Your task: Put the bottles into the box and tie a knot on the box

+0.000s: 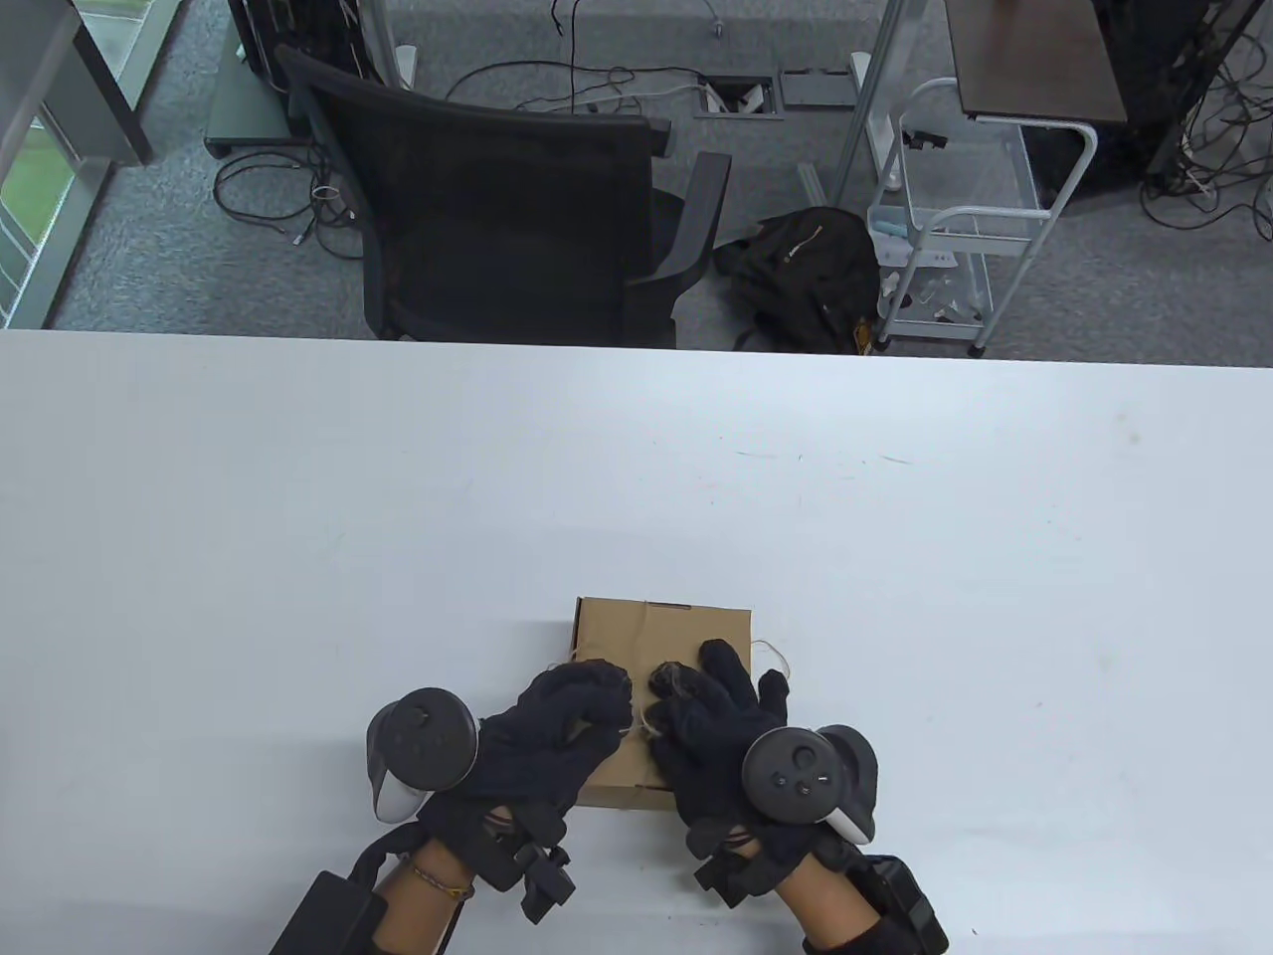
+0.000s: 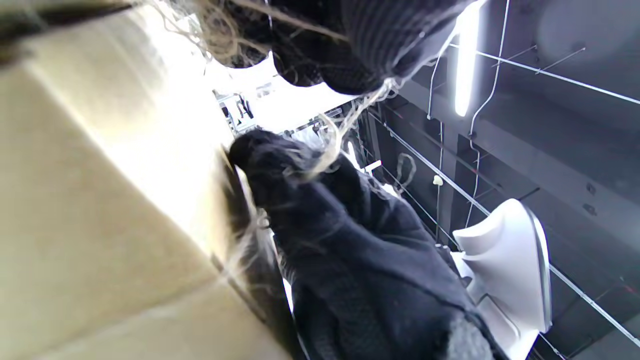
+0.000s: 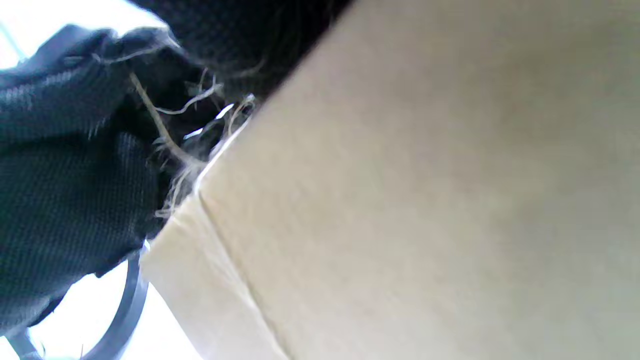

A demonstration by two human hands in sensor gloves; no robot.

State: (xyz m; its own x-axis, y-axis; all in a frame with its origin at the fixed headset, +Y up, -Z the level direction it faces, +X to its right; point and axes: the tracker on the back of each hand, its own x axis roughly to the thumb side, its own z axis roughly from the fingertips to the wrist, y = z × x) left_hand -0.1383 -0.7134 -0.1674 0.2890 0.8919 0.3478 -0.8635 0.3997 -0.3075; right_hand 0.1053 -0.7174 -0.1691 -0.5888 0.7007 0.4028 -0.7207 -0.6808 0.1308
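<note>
A closed brown cardboard box [image 1: 656, 632] sits near the table's front edge, and no bottles show. Pale frayed twine [image 1: 636, 718] runs over its lid, with a loose end [image 1: 771, 652] trailing off the right side. My left hand [image 1: 587, 706] lies on the lid's left half with curled fingers pinching the twine. My right hand [image 1: 676, 696] lies on the right half, its fingertips pinching the twine too. In the left wrist view the twine [image 2: 332, 140] stretches between both gloves beside the box [image 2: 100, 200]. The right wrist view shows the box [image 3: 425, 200] close up with twine [image 3: 165, 135] at its edge.
The white table [image 1: 298, 517] spreads wide around the box. Behind its far edge stand a black office chair [image 1: 497, 199], a black backpack [image 1: 806, 269] on the floor and a white wire cart [image 1: 955, 219].
</note>
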